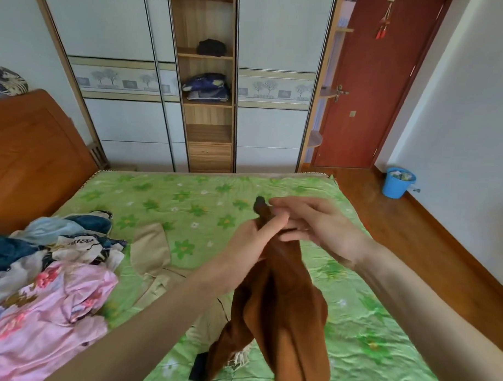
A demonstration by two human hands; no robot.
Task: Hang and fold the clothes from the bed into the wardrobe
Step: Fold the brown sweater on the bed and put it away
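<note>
A brown garment (280, 311) hangs in folds over the green flowered bed (187, 199). My left hand (254, 241) grips its bunched top, where a dark tip pokes out above the fingers. My right hand (314, 224) pinches the same top edge from the right, fingers curled against the cloth. A beige garment (154, 258) lies spread flat on the bed beneath. A pile of clothes (51, 269), pink, white and blue, sits at the left of the bed. The wardrobe (208, 74) stands beyond the bed, its middle shelves open with folded dark and blue items.
A wooden headboard (32, 160) rises at the left. A red door (374, 80) is shut at the right of the wardrobe. A blue bucket (397, 182) stands on the wood floor by the right wall.
</note>
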